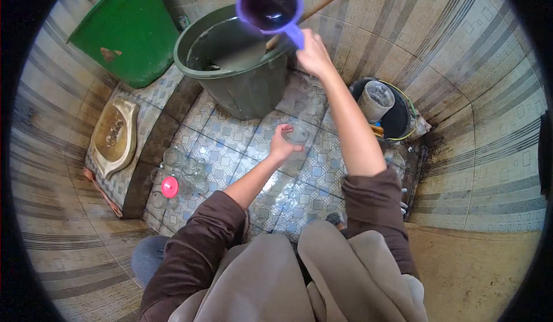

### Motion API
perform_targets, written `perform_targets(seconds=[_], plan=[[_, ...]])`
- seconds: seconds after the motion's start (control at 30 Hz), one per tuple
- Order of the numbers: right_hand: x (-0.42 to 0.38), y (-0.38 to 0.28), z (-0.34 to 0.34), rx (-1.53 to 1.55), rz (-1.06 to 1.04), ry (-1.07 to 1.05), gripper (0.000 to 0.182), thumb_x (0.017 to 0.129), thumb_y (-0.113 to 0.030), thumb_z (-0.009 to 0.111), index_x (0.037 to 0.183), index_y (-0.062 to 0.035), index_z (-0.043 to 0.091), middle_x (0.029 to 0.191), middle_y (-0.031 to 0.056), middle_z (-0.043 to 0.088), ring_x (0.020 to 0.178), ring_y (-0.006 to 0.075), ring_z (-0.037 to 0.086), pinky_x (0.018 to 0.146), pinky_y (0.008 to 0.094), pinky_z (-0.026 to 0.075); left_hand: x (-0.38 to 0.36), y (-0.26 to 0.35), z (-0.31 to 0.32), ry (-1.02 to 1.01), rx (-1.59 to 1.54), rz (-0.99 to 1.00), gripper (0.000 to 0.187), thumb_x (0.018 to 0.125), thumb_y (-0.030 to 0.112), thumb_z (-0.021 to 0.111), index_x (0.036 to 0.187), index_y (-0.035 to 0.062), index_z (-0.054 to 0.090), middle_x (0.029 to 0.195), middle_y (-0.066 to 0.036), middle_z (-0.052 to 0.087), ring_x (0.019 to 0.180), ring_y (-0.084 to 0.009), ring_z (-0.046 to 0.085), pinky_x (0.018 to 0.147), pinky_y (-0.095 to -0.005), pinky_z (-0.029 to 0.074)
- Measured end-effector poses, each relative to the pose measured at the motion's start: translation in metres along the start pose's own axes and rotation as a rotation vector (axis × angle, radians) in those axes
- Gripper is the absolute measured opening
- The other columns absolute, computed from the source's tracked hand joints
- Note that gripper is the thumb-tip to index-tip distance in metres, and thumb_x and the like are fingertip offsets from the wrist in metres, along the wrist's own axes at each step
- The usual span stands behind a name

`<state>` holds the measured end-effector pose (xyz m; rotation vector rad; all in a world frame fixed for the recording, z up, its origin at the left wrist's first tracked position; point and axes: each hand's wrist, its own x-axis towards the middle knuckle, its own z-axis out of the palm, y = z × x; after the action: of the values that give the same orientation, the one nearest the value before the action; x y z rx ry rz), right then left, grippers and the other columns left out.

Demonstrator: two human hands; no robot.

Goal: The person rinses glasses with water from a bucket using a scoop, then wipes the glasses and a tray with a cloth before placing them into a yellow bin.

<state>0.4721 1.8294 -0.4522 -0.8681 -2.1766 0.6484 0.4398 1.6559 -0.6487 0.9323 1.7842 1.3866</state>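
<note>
My right hand [314,54] grips the handle of a purple dipper [269,5], raised over the right rim of a large dark green bucket [245,86]. Some dark liquid or shadow with a bright glint shows inside the dipper. Lower down, above the wet tiled floor, my left hand [283,144] has its fingers curled round a clear glass [296,135]. Several clear glass items [193,178] stand on the floor at the left, beside a bright pink lid or cup [169,187]. A wooden stick [331,0] leans out of the bucket, behind the dipper.
A squat toilet [115,135] is set in a raised tiled ledge at the left. Above it hangs or leans a green plastic tub [129,37]. At the right wall sits a black basin [397,117] holding a grey cylindrical container [377,100]. The floor [224,143] looks wet.
</note>
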Motion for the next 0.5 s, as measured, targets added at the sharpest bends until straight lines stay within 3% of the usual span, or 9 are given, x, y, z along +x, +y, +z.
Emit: perform_targets(seconds=[0.1, 0.17, 0.23, 0.27, 0.3, 0.33, 0.4, 0.47, 0.5], plan=[[0.026, -0.011, 0.01, -0.119, -0.056, -0.065, 0.035, 0.07, -0.003, 0.048, 0.105, -0.0055, 0.047, 0.102, 0.0203, 0.048, 0.096, 0.0377, 0.046, 0.086, 0.0431, 0.037, -0.001, 0.016, -0.011, -0.029, 0.083, 0.092, 0.075, 0.039, 0.01, 0.08, 0.104, 0.006, 0.043, 0.104, -0.008, 0.054, 0.102, -0.0189, 0.05, 0.089, -0.0291, 0.038], [0.019, -0.014, 0.016, -0.085, -0.192, 0.146, 0.026, 0.069, -0.006, 0.053, 0.095, -0.0068, 0.055, 0.1, 0.0157, 0.051, 0.091, 0.0333, 0.05, 0.082, 0.0417, 0.039, -0.003, 0.037, -0.017, -0.024, 0.118, 0.11, 0.074, 0.04, 0.009, 0.079, 0.105, 0.0048, 0.044, 0.104, -0.008, 0.054, 0.103, -0.0176, 0.048, 0.088, -0.0288, 0.038], [-0.005, -0.009, 0.01, -0.004, -0.439, 0.568, 0.022, 0.066, -0.007, 0.056, 0.088, -0.0077, 0.059, 0.093, 0.0135, 0.054, 0.085, 0.0298, 0.052, 0.079, 0.0403, 0.039, -0.009, 0.056, -0.024, 0.002, 0.196, 0.163, 0.071, 0.041, 0.01, 0.076, 0.105, 0.0058, 0.047, 0.102, -0.007, 0.055, 0.101, -0.0191, 0.048, 0.084, -0.029, 0.04], [-0.032, -0.006, 0.012, -0.068, -0.334, 0.782, 0.023, 0.064, -0.004, 0.056, 0.087, -0.0083, 0.059, 0.081, 0.0116, 0.056, 0.078, 0.0276, 0.054, 0.072, 0.0369, 0.042, -0.012, 0.067, -0.026, 0.021, 0.195, 0.155, 0.071, 0.041, 0.01, 0.076, 0.105, 0.0058, 0.047, 0.102, -0.007, 0.055, 0.101, -0.0191, 0.048, 0.084, -0.029, 0.04], [-0.061, 0.005, 0.022, 0.079, -0.019, 0.795, 0.021, 0.064, -0.003, 0.055, 0.084, -0.0067, 0.059, 0.076, 0.0104, 0.057, 0.073, 0.0258, 0.056, 0.064, 0.0341, 0.044, -0.012, 0.078, -0.026, 0.055, 0.37, 0.198, 0.07, 0.04, 0.011, 0.076, 0.105, 0.0085, 0.048, 0.103, -0.006, 0.055, 0.1, -0.0217, 0.048, 0.083, -0.0308, 0.04], [-0.081, 0.039, 0.043, 0.141, 0.085, 0.914, 0.016, 0.065, -0.003, 0.054, 0.08, -0.0052, 0.059, 0.073, 0.0083, 0.058, 0.066, 0.0227, 0.056, 0.059, 0.0324, 0.044, -0.013, 0.09, -0.025, 0.086, 0.545, 0.235, 0.07, 0.04, 0.011, 0.075, 0.105, 0.0111, 0.048, 0.103, -0.004, 0.055, 0.099, -0.0243, 0.049, 0.082, -0.0326, 0.041], [-0.133, 0.098, 0.083, 0.264, 0.605, 0.693, 0.011, 0.076, -0.016, 0.053, 0.077, -0.0079, 0.06, 0.078, 0.0068, 0.06, 0.066, 0.0223, 0.058, 0.061, 0.0322, 0.046, -0.017, 0.108, -0.018, 0.113, 0.634, 0.235, 0.065, 0.044, 0.011, 0.074, 0.104, 0.0161, 0.05, 0.104, 0.0, 0.054, 0.099, -0.0266, 0.046, 0.081, -0.0383, 0.039], [-0.16, 0.145, 0.116, 0.272, 0.548, 0.558, 0.013, 0.078, -0.019, 0.051, 0.083, -0.0085, 0.058, 0.083, 0.0069, 0.059, 0.07, 0.0223, 0.058, 0.063, 0.0326, 0.046, -0.013, 0.112, -0.008, 0.05, 0.93, 0.504, 0.059, 0.05, 0.01, 0.071, 0.104, 0.0174, 0.05, 0.105, 0.001, 0.052, 0.103, -0.0242, 0.043, 0.081, -0.0435, 0.036], [-0.172, 0.172, 0.127, 0.282, 0.494, 0.435, 0.017, 0.079, -0.021, 0.049, 0.088, -0.0092, 0.055, 0.088, 0.0071, 0.058, 0.073, 0.0222, 0.057, 0.065, 0.033, 0.046, -0.009, 0.109, 0.001, 0.011, 0.999, 0.552, 0.049, 0.058, 0.012, 0.066, 0.104, 0.0178, 0.05, 0.106, 0.001, 0.051, 0.105, -0.0235, 0.041, 0.081, -0.0475, 0.033]])
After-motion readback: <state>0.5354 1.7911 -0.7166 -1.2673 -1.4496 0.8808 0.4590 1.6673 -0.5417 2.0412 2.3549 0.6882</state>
